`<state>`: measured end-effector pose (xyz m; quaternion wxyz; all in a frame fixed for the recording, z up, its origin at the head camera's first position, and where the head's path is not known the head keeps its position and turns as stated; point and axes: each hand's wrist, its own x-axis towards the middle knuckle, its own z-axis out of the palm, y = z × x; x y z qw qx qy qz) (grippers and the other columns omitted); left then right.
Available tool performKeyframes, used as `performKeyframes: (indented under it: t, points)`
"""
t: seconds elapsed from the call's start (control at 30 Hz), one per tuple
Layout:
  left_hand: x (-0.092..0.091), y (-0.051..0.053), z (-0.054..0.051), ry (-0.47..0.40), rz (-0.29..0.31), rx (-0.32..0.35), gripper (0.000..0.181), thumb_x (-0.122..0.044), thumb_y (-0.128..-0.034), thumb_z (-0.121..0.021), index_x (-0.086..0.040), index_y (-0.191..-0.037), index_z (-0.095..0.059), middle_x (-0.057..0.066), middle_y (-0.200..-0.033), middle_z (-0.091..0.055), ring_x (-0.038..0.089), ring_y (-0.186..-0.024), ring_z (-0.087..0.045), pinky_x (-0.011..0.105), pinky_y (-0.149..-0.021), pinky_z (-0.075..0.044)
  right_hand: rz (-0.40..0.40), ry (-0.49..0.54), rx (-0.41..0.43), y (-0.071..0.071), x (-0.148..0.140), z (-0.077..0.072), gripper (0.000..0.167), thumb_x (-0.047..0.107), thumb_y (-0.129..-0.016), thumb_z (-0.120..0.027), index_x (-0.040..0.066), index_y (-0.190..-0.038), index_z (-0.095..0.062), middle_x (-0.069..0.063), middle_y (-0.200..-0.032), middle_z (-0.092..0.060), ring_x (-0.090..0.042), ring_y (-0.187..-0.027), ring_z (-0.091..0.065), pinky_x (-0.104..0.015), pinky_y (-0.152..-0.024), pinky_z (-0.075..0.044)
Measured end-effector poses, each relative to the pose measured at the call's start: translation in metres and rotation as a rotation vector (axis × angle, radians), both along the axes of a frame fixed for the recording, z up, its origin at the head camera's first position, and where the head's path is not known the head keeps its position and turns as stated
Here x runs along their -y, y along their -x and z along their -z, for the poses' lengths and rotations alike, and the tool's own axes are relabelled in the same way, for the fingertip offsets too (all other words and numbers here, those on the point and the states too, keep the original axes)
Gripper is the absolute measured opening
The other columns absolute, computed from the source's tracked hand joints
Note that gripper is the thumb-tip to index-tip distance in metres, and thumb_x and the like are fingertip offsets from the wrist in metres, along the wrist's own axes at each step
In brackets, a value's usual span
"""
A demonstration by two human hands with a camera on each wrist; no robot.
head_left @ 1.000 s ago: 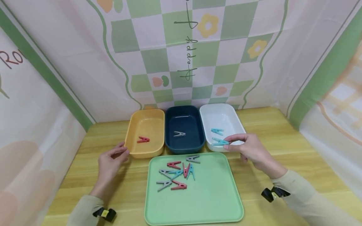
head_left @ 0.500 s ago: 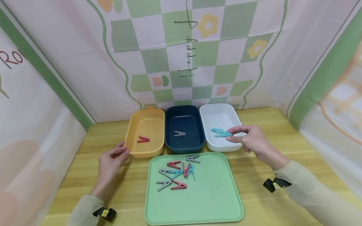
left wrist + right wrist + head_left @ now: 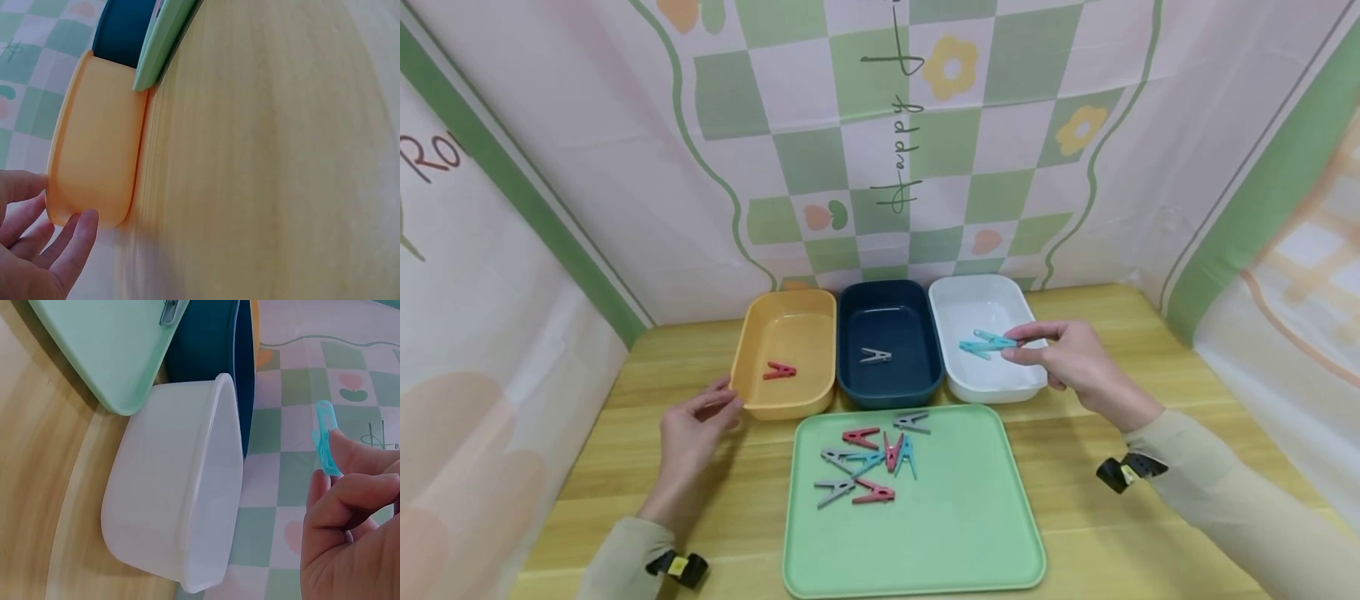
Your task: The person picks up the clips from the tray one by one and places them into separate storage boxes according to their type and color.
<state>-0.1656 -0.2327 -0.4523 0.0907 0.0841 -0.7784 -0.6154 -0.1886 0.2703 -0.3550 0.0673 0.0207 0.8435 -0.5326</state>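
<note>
My right hand (image 3: 1078, 367) pinches a turquoise clothespin (image 3: 324, 434) between thumb and fingers, over the white bin (image 3: 951, 287). In the head view, another turquoise clothespin (image 3: 972, 347) lies in that bin, partly overlapped by the held one. My left hand (image 3: 692, 433) touches the near left corner of the yellow bin (image 3: 790, 411); in the left wrist view its fingertips (image 3: 89, 219) rest against the outer wall. A red clothespin (image 3: 780, 370) lies in the yellow bin, and a grey clothespin (image 3: 876, 356) in the dark blue bin (image 3: 887, 392).
In front of the bins lies a green tray (image 3: 955, 533). Red, grey and turquoise clothespins, several in all, are grouped on its far left part, such as a red clothespin (image 3: 874, 492). A patterned cloth (image 3: 940, 142) hangs behind the wooden table (image 3: 1097, 333).
My right hand has moved farther back over the white bin, carrying the turquoise clothespin, and its angle has turned slightly. My left hand and the clothespins on the tray have stayed put.
</note>
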Motion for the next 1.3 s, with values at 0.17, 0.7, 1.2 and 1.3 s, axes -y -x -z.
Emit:
performKeyframes:
  t: [0.17, 0.7, 1.2, 1.3]
  points:
    - [0.000, -0.001, 0.000, -0.007, 0.000, 0.006, 0.028, -0.003, -0.0948, -0.079, 0.010, -0.118, -0.073, 0.013, -0.145, -0.064, 0.004, -0.094, -0.073, 0.028, -0.078, -0.067, 0.011, 0.007, 0.000, 0.006, -0.001, 0.002, 0.043, 0.018, -0.091, -0.085, -0.005, -0.124, -0.071, 0.003, -0.093, -0.072, -0.006, -0.044, -0.031, -0.021, -0.041, -0.031]
    - [0.001, -0.002, -0.001, -0.004, 0.013, 0.026, 0.029, -0.003, -0.0949, -0.079, 0.008, -0.121, -0.072, 0.012, -0.148, -0.061, 0.007, -0.096, -0.072, 0.029, -0.081, -0.066, 0.007, -0.012, 0.038, 0.026, -0.003, 0.009, 0.047, 0.020, -0.093, -0.083, -0.004, -0.130, -0.068, 0.005, -0.076, -0.069, -0.006, -0.044, -0.029, -0.022, -0.042, -0.031]
    - [0.000, -0.001, -0.002, 0.010, 0.011, 0.011, 0.029, -0.003, -0.0955, -0.078, 0.010, -0.120, -0.072, 0.013, -0.146, -0.062, 0.005, -0.095, -0.073, 0.030, -0.080, -0.067, 0.019, -0.047, 0.054, 0.038, -0.004, 0.014, 0.046, 0.017, -0.092, -0.082, -0.002, -0.132, -0.068, -0.014, -0.118, -0.068, -0.006, -0.046, -0.033, -0.021, -0.044, -0.035]
    - [0.000, -0.001, -0.001, 0.004, 0.011, 0.006, 0.028, -0.003, -0.0954, -0.078, 0.010, -0.120, -0.072, 0.013, -0.146, -0.062, 0.005, -0.096, -0.073, 0.030, -0.080, -0.067, 0.017, -0.051, 0.058, 0.041, -0.003, 0.016, 0.046, 0.017, -0.093, -0.082, -0.002, -0.132, -0.068, -0.017, -0.124, -0.066, -0.006, -0.047, -0.033, -0.021, -0.044, -0.035]
